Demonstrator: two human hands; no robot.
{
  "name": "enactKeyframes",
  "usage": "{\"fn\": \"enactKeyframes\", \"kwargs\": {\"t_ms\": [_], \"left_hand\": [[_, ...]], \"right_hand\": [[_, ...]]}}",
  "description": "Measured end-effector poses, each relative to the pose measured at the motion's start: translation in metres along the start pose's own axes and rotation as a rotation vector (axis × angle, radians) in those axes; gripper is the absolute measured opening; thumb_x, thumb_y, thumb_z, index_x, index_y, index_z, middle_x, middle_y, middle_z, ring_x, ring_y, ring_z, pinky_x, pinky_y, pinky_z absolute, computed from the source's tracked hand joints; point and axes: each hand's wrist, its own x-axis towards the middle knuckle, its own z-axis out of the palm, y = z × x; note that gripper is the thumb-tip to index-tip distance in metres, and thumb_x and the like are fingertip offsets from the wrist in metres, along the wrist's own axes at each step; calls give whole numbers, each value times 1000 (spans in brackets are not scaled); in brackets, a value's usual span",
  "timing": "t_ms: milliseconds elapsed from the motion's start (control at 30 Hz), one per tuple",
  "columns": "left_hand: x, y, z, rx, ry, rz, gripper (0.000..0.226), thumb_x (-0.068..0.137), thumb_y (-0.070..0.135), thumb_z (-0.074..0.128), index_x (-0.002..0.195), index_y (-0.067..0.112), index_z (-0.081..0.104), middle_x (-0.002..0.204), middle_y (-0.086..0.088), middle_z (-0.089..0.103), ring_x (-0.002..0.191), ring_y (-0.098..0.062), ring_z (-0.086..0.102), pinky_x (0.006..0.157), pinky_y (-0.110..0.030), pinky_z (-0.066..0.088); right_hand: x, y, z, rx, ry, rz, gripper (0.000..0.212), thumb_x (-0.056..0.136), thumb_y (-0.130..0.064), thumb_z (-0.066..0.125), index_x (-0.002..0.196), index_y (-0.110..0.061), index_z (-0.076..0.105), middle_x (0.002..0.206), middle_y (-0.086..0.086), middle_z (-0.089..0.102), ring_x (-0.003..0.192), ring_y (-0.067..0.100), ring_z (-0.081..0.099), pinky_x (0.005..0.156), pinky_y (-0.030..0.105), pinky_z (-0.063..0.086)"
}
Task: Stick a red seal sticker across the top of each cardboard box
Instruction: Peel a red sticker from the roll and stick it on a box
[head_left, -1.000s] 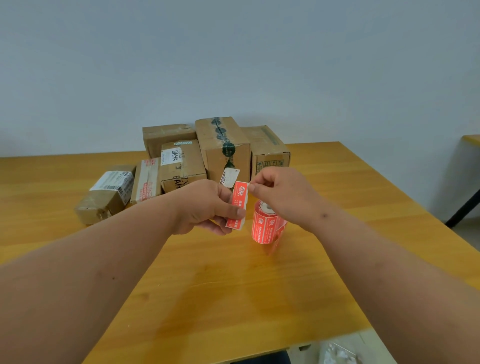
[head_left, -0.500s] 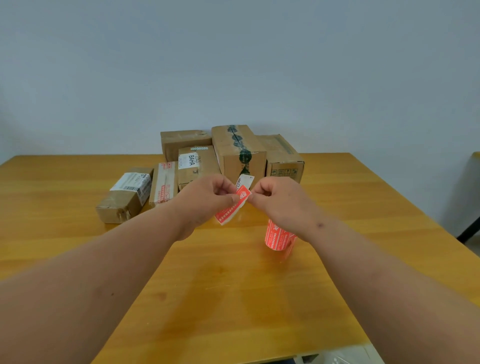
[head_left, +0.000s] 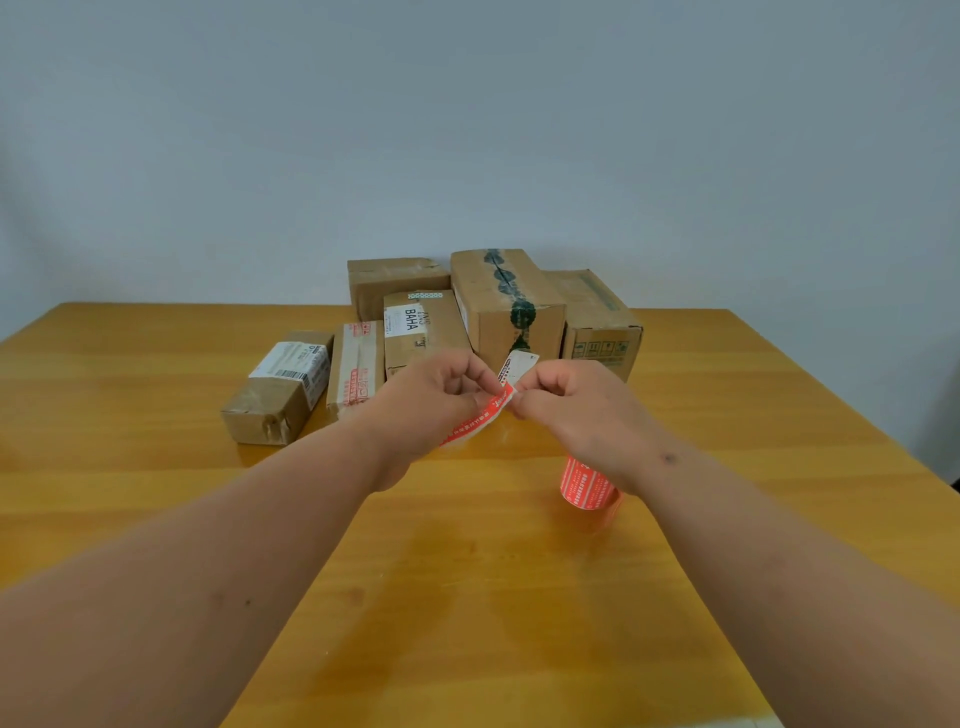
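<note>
Wooden table (head_left: 156, 499); pale grey wall (head_left: 467, 130) behind

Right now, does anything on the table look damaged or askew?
Yes. The leftmost box has a crumpled, dented near end, and the roll of red stickers stands tilted on the table.

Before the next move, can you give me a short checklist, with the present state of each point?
1. Red seal sticker held by both hands: ok, left hand and right hand pinch it.
2. Sticker fully peeled from its backing: cannot tell, fingers hide the corner.
3. Red sticker roll out of the way: ok, it stands on the wooden table under the right wrist.
4. Brown cardboard boxes within reach: ok, clustered just behind the hands.
5. Top of the box with green tape free for a seal: ok.
</note>
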Motion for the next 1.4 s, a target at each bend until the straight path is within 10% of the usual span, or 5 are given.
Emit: {"fn": "enactKeyframes", "kwargs": {"t_ms": [333, 600, 900, 1100, 1400], "left_hand": [[6, 5, -1, 37, -6, -32, 11, 86, 29, 72, 83, 20, 76, 95, -7, 73, 100, -20, 63, 74, -21, 45], [7, 13, 6, 185, 41, -9, 14, 90, 22, 65, 80, 15, 73, 86, -19, 68, 73, -20, 50, 62, -29, 41], [19, 1, 3, 100, 313, -146, 18, 93, 19, 56, 78, 15, 66, 86, -7, 70, 77, -22, 59, 79, -41, 56], [22, -3, -9, 274, 558, -151, 18, 95, 19, 49, 83, 17, 62, 82, -1, 64, 69, -16, 59, 65, -39, 57], [32, -4, -10, 206, 388, -99, 20, 101, 27, 45, 87, 23, 58, 86, 1, 60, 73, -18, 53, 61, -32, 46]], "right_hand": [[6, 6, 3, 17, -28, -37, 19, 92, -23, 61, 79, -14, 71, 49, -13, 46, 42, 1, 36, 40, 10, 30], [4, 9, -1, -35, -27, -71, 19, 90, -21, 61, 79, -9, 71, 52, -9, 46, 40, 3, 35, 41, 11, 28], [4, 26, -19, -196, 94, 72, 20, 83, -22, 56, 70, -7, 57, 71, -5, 65, 68, 9, 56, 82, 41, 47], [3, 36, -22, -580, 3, 31, 28, 82, -25, 50, 56, -18, 45, 72, -3, 55, 72, 11, 50, 96, 40, 25], [24, 32, -23, -967, -271, -52, 27, 78, -41, 56, 65, -19, 64, 88, -4, 57, 89, 17, 51, 100, 43, 22]]}}
